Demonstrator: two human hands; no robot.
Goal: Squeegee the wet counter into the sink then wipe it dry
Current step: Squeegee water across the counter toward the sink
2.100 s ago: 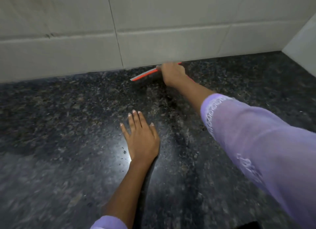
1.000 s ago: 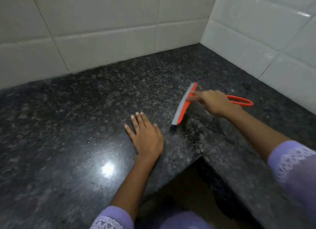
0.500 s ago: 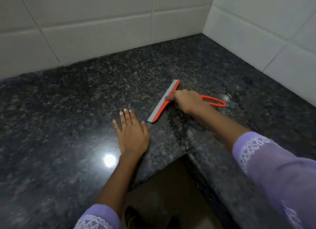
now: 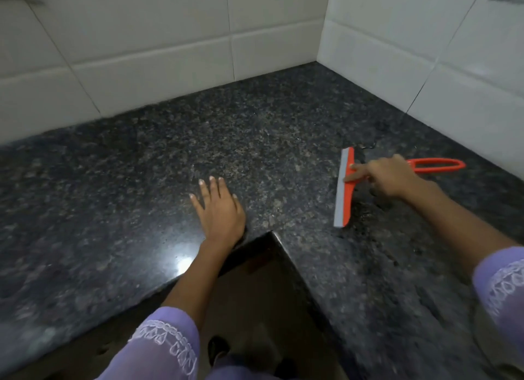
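An orange squeegee (image 4: 344, 192) with a grey rubber blade lies flat on the dark speckled granite counter (image 4: 269, 141), its looped handle pointing right. My right hand (image 4: 388, 178) grips it near the blade, with fingers pressed onto the head. Right of the blade the stone looks wet and darker. My left hand (image 4: 219, 209) rests flat on the counter with fingers spread, just left of the inner corner of the L-shaped counter. No sink or cloth is in view.
White tiled walls (image 4: 170, 45) meet at the back right corner. The counter's inner edge (image 4: 286, 255) drops to a dark floor below. At the bottom right a curved rim (image 4: 482, 343) shows, blurred.
The squeegee came from the back wall to the counter's right wing and its blade has turned nearly front-to-back. My left hand has stayed planted flat on the stone.
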